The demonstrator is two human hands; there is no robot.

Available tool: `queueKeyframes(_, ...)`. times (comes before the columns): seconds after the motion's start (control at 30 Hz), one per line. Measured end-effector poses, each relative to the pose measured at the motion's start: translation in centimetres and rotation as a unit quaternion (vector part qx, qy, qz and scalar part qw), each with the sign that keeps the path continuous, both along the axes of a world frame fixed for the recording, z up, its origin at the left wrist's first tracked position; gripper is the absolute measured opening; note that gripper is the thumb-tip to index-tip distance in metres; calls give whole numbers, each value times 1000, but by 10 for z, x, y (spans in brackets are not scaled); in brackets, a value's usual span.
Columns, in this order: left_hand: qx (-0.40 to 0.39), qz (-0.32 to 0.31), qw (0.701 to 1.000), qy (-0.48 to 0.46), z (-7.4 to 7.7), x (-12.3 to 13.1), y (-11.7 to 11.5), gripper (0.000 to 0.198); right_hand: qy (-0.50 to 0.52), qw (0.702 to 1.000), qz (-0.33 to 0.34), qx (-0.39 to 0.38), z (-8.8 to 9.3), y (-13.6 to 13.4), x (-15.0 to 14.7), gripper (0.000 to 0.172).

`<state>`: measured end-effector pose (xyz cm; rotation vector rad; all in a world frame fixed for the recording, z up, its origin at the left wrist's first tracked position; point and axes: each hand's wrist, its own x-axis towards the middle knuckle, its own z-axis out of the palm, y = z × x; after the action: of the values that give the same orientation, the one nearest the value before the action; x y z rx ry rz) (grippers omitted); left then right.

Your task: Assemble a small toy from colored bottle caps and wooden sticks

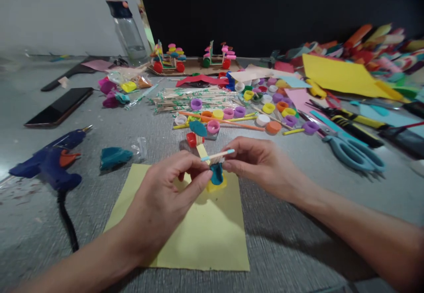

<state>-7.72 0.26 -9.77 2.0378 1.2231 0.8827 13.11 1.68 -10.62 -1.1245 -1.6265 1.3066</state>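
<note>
A small craft model point(202, 151) stands over the far edge of a yellow paper sheet point(205, 235). It has a red cap, a teal oval on top, a short stick with pale blue ends point(217, 155) and a teal clay piece point(217, 174) above a yellow base. My left hand point(172, 191) pinches the model's near left side, beside the teal piece. From the right, the closed fingers of my right hand point(255, 160) grip it near the stick's right end. The fingertips partly hide the parts between them.
A blue glue gun point(53, 156), a phone point(61, 107) and wrapped teal clay point(115, 157) lie left. Bottle caps point(263, 120) and wrapped sticks point(195, 98) are beyond the hands. Scissors point(356, 152) lie right. Two finished-looking models point(168, 59) point(218, 55) and a bottle point(129, 37) stand behind.
</note>
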Motion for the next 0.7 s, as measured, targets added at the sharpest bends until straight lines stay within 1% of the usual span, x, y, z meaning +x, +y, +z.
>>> queueKeyframes(0.13,13,-12,1000,4,-3,-1,0,10,-3,1000,17,3,0,1,0,13)
queueKeyframes(0.23,3,-10,1000,-2,-4,-2,0,11,-14,1000,18,1,3,1,0,14)
queueKeyframes(0.33,-41,-1,999,-15,-3,-2,0,13,-20,1000,14,1,5,0,-1,15)
queueKeyframes(0.5,-134,11,987,-85,-2,2,3,12,-14,1000,16,5,5,2,-1,16)
queueKeyframes(0.6,-161,16,981,-110,-1,3,4,12,-2,1000,19,6,3,2,-1,14)
queueKeyframes(0.7,-181,20,977,-112,0,3,4,14,6,1000,24,6,2,2,-1,16)
